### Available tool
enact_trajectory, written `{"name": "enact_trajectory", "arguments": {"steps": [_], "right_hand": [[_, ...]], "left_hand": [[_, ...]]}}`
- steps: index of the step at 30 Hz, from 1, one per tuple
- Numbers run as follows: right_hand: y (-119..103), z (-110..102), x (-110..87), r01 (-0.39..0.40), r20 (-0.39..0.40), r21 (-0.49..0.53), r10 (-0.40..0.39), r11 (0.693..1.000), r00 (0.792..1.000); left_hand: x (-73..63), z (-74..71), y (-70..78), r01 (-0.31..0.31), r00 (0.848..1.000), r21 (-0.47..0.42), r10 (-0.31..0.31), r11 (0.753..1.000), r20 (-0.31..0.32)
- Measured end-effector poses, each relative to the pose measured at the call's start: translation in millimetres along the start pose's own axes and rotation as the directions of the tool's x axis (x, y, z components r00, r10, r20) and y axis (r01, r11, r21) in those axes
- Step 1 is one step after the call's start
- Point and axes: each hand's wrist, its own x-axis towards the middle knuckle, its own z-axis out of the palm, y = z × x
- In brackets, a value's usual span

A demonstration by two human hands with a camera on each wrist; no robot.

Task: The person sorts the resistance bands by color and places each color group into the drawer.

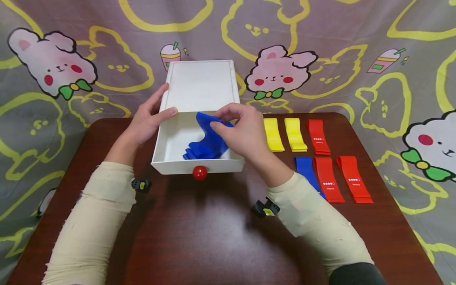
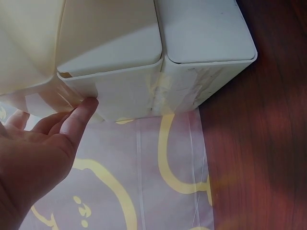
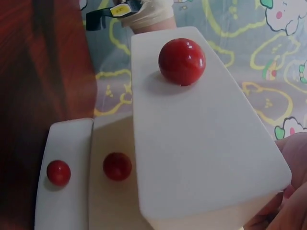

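A white drawer cabinet (image 1: 201, 85) stands at the back of the table, its top drawer (image 1: 176, 167) pulled out by its red-knobbed front. Inside lies a blue, folded resistance band (image 1: 210, 140). My right hand (image 1: 246, 132) reaches over the drawer's right side and pinches the band's upper part between thumb and fingers. My left hand (image 1: 147, 118) rests against the cabinet's left side, thumb at the top's front corner. In the left wrist view, the left hand's fingers (image 2: 79, 122) lie extended along the cabinet side.
Two lower drawers with red knobs (image 3: 117, 166) are pushed in under the top one. To the right lie two yellow bands (image 1: 295, 134), several red bands (image 1: 318, 136) and another blue band (image 1: 306, 170). A patterned curtain (image 1: 338, 47) hangs behind the table (image 1: 213, 237).
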Motion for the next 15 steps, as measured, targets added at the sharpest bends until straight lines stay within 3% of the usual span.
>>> {"name": "enact_trajectory", "arguments": {"steps": [15], "right_hand": [[22,-9,2.2,0.005,-0.016,-0.147,-0.007,0.989,1.0]], "left_hand": [[-1.1,0.7,0.0,0.0,1.0,-0.006,0.0,1.0,-0.002]]}}
